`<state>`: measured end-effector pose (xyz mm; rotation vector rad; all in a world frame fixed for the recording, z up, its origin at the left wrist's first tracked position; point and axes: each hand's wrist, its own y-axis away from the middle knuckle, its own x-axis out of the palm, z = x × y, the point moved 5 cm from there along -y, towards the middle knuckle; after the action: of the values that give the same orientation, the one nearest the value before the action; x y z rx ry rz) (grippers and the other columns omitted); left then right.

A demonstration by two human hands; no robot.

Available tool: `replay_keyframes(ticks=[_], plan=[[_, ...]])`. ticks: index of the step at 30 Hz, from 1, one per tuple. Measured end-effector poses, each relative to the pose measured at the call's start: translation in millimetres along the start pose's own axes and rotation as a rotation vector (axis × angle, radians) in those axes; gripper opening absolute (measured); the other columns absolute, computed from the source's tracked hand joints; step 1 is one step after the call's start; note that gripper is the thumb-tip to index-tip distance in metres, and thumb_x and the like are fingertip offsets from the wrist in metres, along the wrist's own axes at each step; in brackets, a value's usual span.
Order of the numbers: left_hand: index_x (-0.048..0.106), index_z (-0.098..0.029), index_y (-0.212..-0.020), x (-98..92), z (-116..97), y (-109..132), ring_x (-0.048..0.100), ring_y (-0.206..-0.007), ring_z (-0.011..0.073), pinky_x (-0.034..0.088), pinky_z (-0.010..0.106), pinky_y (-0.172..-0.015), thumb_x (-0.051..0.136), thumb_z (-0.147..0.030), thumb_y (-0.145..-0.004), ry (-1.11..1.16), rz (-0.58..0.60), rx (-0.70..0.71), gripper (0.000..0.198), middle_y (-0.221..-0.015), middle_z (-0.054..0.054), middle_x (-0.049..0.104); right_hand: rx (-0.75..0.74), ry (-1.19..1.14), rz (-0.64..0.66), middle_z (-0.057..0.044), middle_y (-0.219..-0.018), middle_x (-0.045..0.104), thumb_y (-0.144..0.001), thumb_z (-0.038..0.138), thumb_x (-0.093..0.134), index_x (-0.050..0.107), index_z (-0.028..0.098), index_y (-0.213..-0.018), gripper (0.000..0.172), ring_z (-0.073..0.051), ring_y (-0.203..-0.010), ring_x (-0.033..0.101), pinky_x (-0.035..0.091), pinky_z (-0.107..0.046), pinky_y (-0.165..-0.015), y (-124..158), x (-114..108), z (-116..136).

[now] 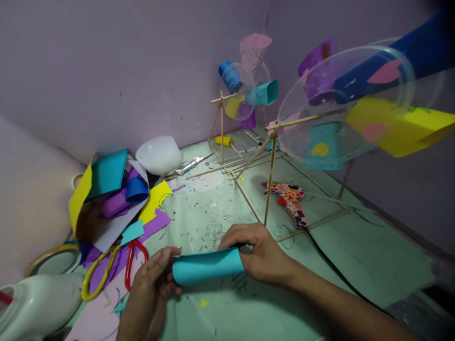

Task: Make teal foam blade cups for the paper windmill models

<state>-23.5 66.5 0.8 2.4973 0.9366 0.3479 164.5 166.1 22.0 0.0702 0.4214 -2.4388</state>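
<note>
A curled sheet of turquoise paper [208, 269] is stretched between my two hands above the green-covered table. My left hand [154, 277] pinches its left end, thumb on top and fingers below. At the other end, my right hand [261, 255] grips it with the thumb in front and fingers behind. Beyond my right hand lies a glue gun [291, 201] wrapped in flowered material, its black cord running to the lower right. Close to my left hand are red-handled scissors [133, 263] and yellow-handled scissors [101, 277].
A stick-framed wheel with clear plastic discs [298, 109] and paper cups stands at right; a smaller similar wheel [245, 90] stands behind. Coloured paper scraps [152, 203] pile up at left beside a white plastic container [46, 300]. A white rounded object [159, 154] rests against the wall.
</note>
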Motion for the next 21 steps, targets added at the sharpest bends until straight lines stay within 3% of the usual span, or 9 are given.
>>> replay_keyframes(ticks=[5,10,15,19,21], plan=[[0.065,-0.016,-0.073,-3.7,-5.2,0.6,0.048,-0.044,0.0098,0.034,0.019,-0.039,0.077,-0.046,-0.052,-0.034,-0.072,0.15,0.038,-0.056,-0.001,0.058,0.249,-0.197,-0.059,-0.003,-0.065,0.066,-0.058,0.009,0.064,0.071,0.016,-0.063,0.01,-0.014,-0.062,0.06,0.046,-0.023,-0.055,-1.1,-1.5,-17.0],[0.065,-0.016,-0.081,14.2,-5.9,14.0,0.054,-0.056,0.0153,0.04,0.023,-0.048,0.071,-0.049,-0.058,0.02,0.07,0.14,0.041,-0.067,0.003,0.063,0.296,-0.242,-0.065,-0.002,-0.062,0.063,-0.056,0.01,0.067,0.069,0.014,-0.059,0.006,-0.013,-0.059,0.055,0.042,-0.022,-0.053,-1.0,0.4,-19.5],[0.063,-0.015,-0.076,15.9,-1.0,20.2,0.049,-0.054,0.0115,0.036,0.021,-0.05,0.075,-0.042,-0.057,-0.078,0.108,0.095,0.036,-0.06,0.0,0.058,0.435,-0.341,-0.024,0.001,-0.055,0.058,-0.05,0.008,0.071,0.068,0.013,-0.055,0.008,-0.01,-0.055,0.051,0.041,-0.021,-0.053,1.6,8.0,-26.6],[0.063,-0.014,-0.068,8.9,-6.9,21.7,0.044,-0.052,0.0103,0.03,0.021,-0.048,0.07,-0.047,-0.065,-0.222,0.089,0.243,0.034,-0.055,0.0,0.053,0.573,-0.512,-0.002,0.002,-0.052,0.059,-0.046,0.011,0.076,0.069,0.013,-0.055,0.012,-0.009,-0.051,0.05,0.043,-0.021,-0.055,3.3,14.0,-31.3],[0.067,-0.014,-0.074,8.3,-11.1,24.7,0.048,-0.057,0.0129,0.035,0.023,-0.053,0.062,-0.051,-0.072,-0.208,0.144,0.347,0.038,-0.06,0.002,0.057,0.661,-0.623,0.008,0.002,-0.049,0.059,-0.045,0.018,0.079,0.069,0.013,-0.056,0.015,-0.008,-0.047,0.049,0.043,-0.021,-0.051,5.0,16.9,-32.1]])
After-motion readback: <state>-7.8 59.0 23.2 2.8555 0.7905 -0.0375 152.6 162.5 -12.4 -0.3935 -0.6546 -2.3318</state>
